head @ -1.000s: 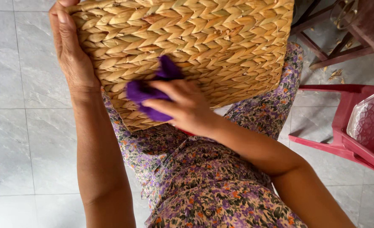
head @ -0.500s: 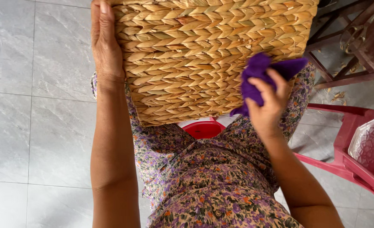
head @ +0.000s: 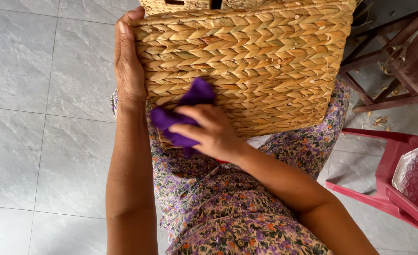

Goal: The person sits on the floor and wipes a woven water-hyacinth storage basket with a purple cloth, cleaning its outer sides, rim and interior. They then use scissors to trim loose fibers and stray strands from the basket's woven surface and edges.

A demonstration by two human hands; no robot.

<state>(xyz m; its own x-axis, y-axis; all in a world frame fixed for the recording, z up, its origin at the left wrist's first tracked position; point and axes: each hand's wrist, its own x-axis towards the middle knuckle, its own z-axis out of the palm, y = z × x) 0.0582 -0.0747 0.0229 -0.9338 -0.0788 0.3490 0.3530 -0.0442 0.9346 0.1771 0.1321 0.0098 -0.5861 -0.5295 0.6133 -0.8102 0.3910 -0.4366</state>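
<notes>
The right hand is closed around a purple cloth and presses it against the near face of a woven basket, close to the lower left corner of that face. The fingers are bent over the cloth, and part of the cloth sticks out above and to the left of them. The left hand lies flat along the left side of the basket, with the fingers stretched upward and the thumb at the top edge, so it grips the basket from the side. The basket rests on the lap of the person, who wears a dress with a flower pattern. Under everything is a grey tiled floor. On the right stands a red plastic chair, and behind it, dark wooden furniture.
</notes>
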